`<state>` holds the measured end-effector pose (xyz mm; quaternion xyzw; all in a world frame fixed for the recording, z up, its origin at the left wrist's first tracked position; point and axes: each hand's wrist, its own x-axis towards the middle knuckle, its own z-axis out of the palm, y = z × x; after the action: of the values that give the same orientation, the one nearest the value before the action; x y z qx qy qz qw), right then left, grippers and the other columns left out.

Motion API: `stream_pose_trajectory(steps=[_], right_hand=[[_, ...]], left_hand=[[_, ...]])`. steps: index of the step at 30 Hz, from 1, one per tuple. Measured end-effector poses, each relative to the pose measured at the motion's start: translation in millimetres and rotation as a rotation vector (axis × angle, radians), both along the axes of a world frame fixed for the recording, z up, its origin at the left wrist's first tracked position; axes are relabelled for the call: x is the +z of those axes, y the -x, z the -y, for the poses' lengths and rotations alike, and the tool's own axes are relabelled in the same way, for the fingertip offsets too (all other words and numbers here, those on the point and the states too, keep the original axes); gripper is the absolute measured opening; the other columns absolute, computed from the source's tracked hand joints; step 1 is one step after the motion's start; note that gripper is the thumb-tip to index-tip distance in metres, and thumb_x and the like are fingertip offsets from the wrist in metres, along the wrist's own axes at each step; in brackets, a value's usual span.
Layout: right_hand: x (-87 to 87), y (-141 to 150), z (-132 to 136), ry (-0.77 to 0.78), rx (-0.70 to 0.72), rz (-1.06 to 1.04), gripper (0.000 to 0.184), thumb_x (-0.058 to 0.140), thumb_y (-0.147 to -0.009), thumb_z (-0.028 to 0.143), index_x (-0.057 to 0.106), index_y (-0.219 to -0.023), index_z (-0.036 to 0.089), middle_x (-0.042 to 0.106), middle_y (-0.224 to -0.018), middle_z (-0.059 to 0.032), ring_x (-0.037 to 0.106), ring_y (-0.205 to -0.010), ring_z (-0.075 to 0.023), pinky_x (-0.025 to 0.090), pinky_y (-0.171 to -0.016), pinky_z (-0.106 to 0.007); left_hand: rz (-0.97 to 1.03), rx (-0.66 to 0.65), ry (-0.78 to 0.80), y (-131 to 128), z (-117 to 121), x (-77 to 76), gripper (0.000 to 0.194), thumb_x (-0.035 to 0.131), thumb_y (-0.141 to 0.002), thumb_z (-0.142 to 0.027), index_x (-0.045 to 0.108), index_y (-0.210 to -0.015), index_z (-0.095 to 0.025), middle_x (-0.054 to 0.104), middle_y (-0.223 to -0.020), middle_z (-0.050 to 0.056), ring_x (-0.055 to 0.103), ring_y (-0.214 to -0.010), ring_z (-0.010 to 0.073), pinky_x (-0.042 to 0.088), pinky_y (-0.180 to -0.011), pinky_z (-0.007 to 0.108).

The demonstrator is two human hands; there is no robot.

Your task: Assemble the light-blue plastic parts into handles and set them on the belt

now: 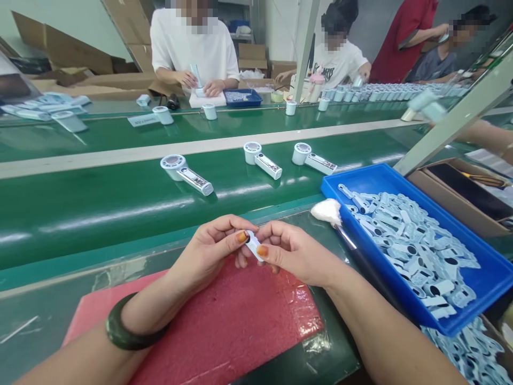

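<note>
Two hands meet over the red mat [224, 326], which lies on the near bench [48, 315], likely there to cushion parts and stop them skidding. The left hand [210, 251] and the right hand [294, 251] each pinch one end of a small white part [254, 244], thumbs on top and fingers curled beneath, so the piece sits level between them and its face turns up toward the eye. Neither hand holds anything else; the grip is tight at the fingertips only, the palms loose. A dark bangle [124, 334] rings the left wrist.

Just right of the hands a brush [332, 216] lies with its white tuft toward the belt and its dark handle running back along the blue tray [492, 278], placed where the right hand can reach it without stretching. The tray is heaped with pale blue parts of the same sort, tilted against the bench edge so they lie within easy reach. More of them spill below its near corner.

Beyond runs the green belt [100, 203]. Three white devices [262, 158] lie on it, round heads to the left, spaced apart.

Across the belt, a person in a white shirt [194, 48] works with both hands at a small pad beside another blue tray [242, 97]. Others sit further right behind a long row of white pieces [385, 92]. Cardboard boxes [72, 51] stack up against the wall.
</note>
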<state>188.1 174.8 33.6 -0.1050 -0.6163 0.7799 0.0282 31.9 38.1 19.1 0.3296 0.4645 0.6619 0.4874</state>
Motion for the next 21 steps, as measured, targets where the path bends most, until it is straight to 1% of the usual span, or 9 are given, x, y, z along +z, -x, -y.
stream_pose_trajectory(steps=[5,8,12,16,18,19,21], right_hand=[[-5.4,0.4,-2.6,0.091,-0.016,-0.05,0.031,0.074,-0.093,0.048,0.064,-0.095,0.019,0.067,-0.082,-0.0014,0.057,-0.071,-0.0126,0.044,-0.061,-0.025],[-7.7,0.0,-3.6,0.108,-0.021,-0.062,0.027,0.072,-0.096,0.045,0.066,-0.096,0.019,0.068,-0.084,-0.002,0.056,-0.07,-0.012,0.042,-0.061,-0.025],[-5.8,-0.6,-2.6,0.096,0.002,-0.058,0.029,0.071,-0.096,0.047,0.066,-0.098,0.018,0.066,-0.084,-0.0017,0.058,-0.073,-0.0122,0.042,-0.06,-0.023],[-3.0,-0.2,-0.9,0.086,0.032,-0.08,0.03,0.068,-0.098,0.048,0.067,-0.097,0.018,0.065,-0.087,-0.0022,0.059,-0.075,-0.0128,0.043,-0.059,-0.023],[-3.0,0.5,0.4,0.046,0.01,-0.08,0.026,0.066,-0.098,0.046,0.065,-0.097,0.019,0.066,-0.088,-0.0023,0.061,-0.077,-0.0139,0.045,-0.06,-0.024],[-3.2,0.9,1.3,-0.008,-0.024,-0.077,0.023,0.065,-0.098,0.043,0.065,-0.098,0.02,0.066,-0.088,-0.002,0.062,-0.079,-0.0145,0.046,-0.062,-0.025],[-3.6,1.5,3.8,-0.195,-0.135,-0.058,0.013,0.065,-0.097,0.034,0.066,-0.101,0.022,0.068,-0.088,-0.0008,0.064,-0.081,-0.0151,0.048,-0.067,-0.027]], left_hand=[[0.015,-0.057,-0.022,-1.0,-0.1,-0.3,0.032,0.078,-0.091,-0.037,0.071,-0.11,-0.012,0.073,-0.08,0.009,0.069,-0.068,0.0158,0.055,-0.06,0.022],[0.009,-0.072,-0.03,-1.2,-0.2,-0.3,0.032,0.078,-0.091,-0.036,0.07,-0.111,-0.013,0.073,-0.081,0.008,0.068,-0.068,0.0151,0.055,-0.061,0.022],[0.001,-0.069,-0.025,-1.5,0.3,-1.4,0.027,0.078,-0.091,-0.034,0.069,-0.105,-0.013,0.072,-0.081,0.007,0.068,-0.068,0.0141,0.054,-0.06,0.02],[-0.011,-0.059,-0.034,-0.5,1.0,-2.8,0.027,0.078,-0.091,-0.034,0.069,-0.103,-0.012,0.072,-0.08,0.007,0.067,-0.066,0.0138,0.053,-0.06,0.021],[-0.017,-0.06,-0.045,0.5,0.9,-2.8,0.03,0.08,-0.09,-0.036,0.07,-0.104,-0.013,0.072,-0.081,0.008,0.066,-0.066,0.0135,0.054,-0.061,0.021],[-0.021,-0.058,-0.051,0.9,0.7,-2.7,0.032,0.081,-0.088,-0.037,0.07,-0.106,-0.013,0.073,-0.082,0.007,0.066,-0.067,0.0133,0.054,-0.062,0.021],[-0.028,-0.041,-0.064,1.3,-0.2,-2.3,0.037,0.084,-0.085,-0.039,0.071,-0.109,-0.014,0.073,-0.084,0.007,0.066,-0.068,0.0126,0.055,-0.065,0.022]])
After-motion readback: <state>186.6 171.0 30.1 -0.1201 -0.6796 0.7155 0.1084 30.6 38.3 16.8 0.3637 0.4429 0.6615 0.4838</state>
